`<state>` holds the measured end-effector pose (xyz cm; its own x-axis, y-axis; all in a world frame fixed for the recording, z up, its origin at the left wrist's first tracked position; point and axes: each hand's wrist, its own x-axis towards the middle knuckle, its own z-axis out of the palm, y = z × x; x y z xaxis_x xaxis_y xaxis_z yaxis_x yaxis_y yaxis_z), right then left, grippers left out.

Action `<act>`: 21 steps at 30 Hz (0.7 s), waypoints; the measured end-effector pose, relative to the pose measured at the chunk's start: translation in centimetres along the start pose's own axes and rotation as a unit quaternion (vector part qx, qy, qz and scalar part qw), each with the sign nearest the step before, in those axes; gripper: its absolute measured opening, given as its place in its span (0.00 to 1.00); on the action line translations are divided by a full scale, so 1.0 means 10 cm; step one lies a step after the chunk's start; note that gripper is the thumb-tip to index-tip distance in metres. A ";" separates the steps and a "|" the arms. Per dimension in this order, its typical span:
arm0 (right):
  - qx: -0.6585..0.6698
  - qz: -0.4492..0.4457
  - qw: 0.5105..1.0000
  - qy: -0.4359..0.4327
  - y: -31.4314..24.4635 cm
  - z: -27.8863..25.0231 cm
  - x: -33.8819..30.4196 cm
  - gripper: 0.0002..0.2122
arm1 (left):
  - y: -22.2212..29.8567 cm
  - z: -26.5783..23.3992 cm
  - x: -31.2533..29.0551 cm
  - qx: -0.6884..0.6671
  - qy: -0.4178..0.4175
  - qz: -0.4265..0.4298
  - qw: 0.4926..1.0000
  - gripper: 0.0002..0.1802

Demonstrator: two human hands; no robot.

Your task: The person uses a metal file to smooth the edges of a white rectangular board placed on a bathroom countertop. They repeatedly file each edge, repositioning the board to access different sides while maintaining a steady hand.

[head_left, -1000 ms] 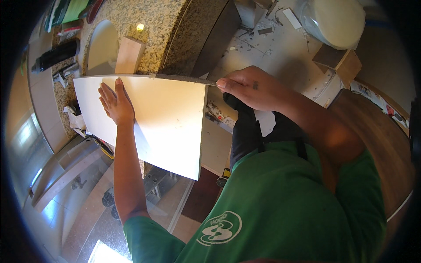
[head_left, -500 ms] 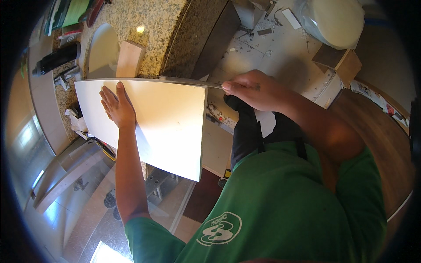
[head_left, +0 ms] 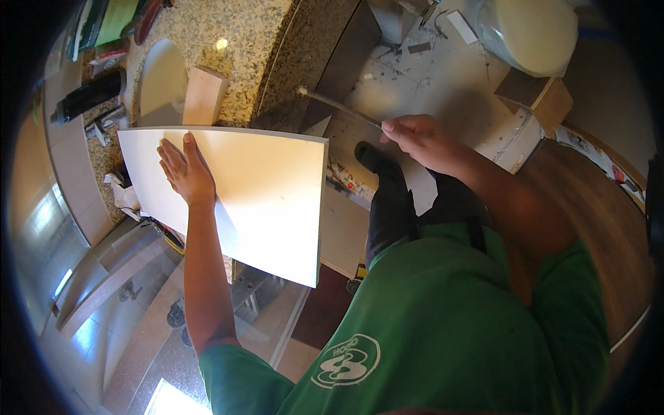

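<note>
A white board (head_left: 263, 200) lies over the near part of the granite counter, its right corner jutting past the counter's edge. My left hand (head_left: 185, 173) presses flat on its top near the far edge, fingers stretched out. Off the board's right corner, my right hand (head_left: 425, 144) is closed round one end of a long, thin, file-like rod (head_left: 339, 106). The rod points up and left, apart from the board, and its pale tip is near the counter's side. Its exact kind is hard to make out.
A wood block (head_left: 205, 97) stands beyond the board, next to a pale oval (head_left: 162, 79) in the granite counter (head_left: 242, 41). A black cylindrical tool (head_left: 90, 95) lies at left. Debris litters the floor (head_left: 401, 86), near a plastic-wrapped roll (head_left: 529, 34) and an open box (head_left: 536, 97).
The rod has left the board's far edge, swinging up and away from it. My right hand has shifted slightly right. My left hand and the board stay where they were.
</note>
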<state>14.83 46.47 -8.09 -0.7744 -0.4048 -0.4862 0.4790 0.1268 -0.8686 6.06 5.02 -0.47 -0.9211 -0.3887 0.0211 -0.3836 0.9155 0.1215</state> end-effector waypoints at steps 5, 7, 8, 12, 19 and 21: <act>0.052 -0.025 0.998 -0.038 -0.15 0.17 0.18 0.25 | 0.00 0.00 0.00 -0.004 -0.006 0.003 1.000 0.53; 0.114 -0.010 0.989 -0.094 -0.27 0.29 0.35 0.23 | -0.01 0.00 0.00 -0.006 -0.005 0.007 1.000 0.52; 0.176 0.023 0.979 -0.101 -0.32 0.35 0.42 0.21 | -0.01 0.00 0.00 -0.008 -0.005 0.008 1.000 0.52; 0.367 0.029 0.920 -0.132 -0.44 0.54 0.60 0.17 | -0.01 0.00 0.00 -0.013 -0.005 0.004 1.000 0.51; 0.283 -0.003 0.941 -0.188 -0.18 0.49 0.51 0.19 | 0.03 -0.02 -0.01 -0.043 -0.009 0.033 0.998 0.50; 0.233 -0.073 0.954 -0.172 -0.09 0.46 0.45 0.18 | 0.04 -0.02 -0.02 -0.048 -0.004 0.039 0.998 0.49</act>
<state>12.81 40.36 -9.09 -0.7036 -0.6713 -0.2330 0.5707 -0.3385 -0.7482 6.07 5.42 -0.21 -0.9488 -0.3148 0.0272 -0.3021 0.9289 0.2144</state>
